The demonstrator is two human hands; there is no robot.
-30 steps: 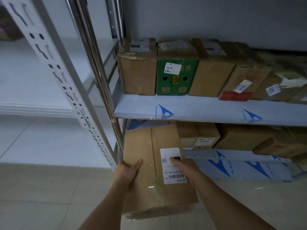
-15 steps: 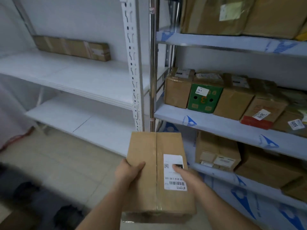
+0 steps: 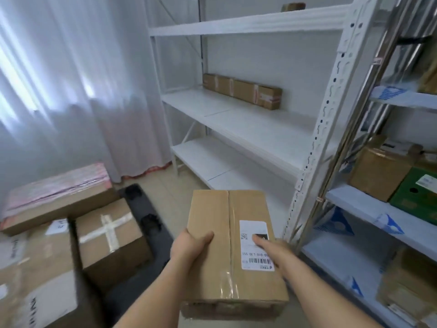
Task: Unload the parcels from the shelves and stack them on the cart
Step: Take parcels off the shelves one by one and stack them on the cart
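I carry a brown cardboard parcel (image 3: 212, 237) with a white barcode label in front of me, above the floor. My left hand (image 3: 189, 245) grips its left edge, thumb on top. My right hand (image 3: 272, 249) grips its right side, thumb lying on the label. At lower left the dark cart (image 3: 151, 235) bears several stacked parcels: one with crossed white tape (image 3: 108, 237), a long one with a pink top (image 3: 56, 192), and a large one (image 3: 35, 275). On the right, the blue-edged shelves (image 3: 369, 204) hold a brown box (image 3: 378, 174) and a green box (image 3: 418, 195).
A white shelving unit (image 3: 248, 124) stands ahead with one long brown parcel (image 3: 241, 89) on its middle shelf. A perforated white upright (image 3: 324, 129) and a metal post separate the two racks. A white curtain (image 3: 59, 79) hangs at left. Tiled floor lies between cart and shelves.
The view has swung left, away from the loaded shelves, and the cart with its parcels has come into sight. Both hands keep the same hold on the parcel.
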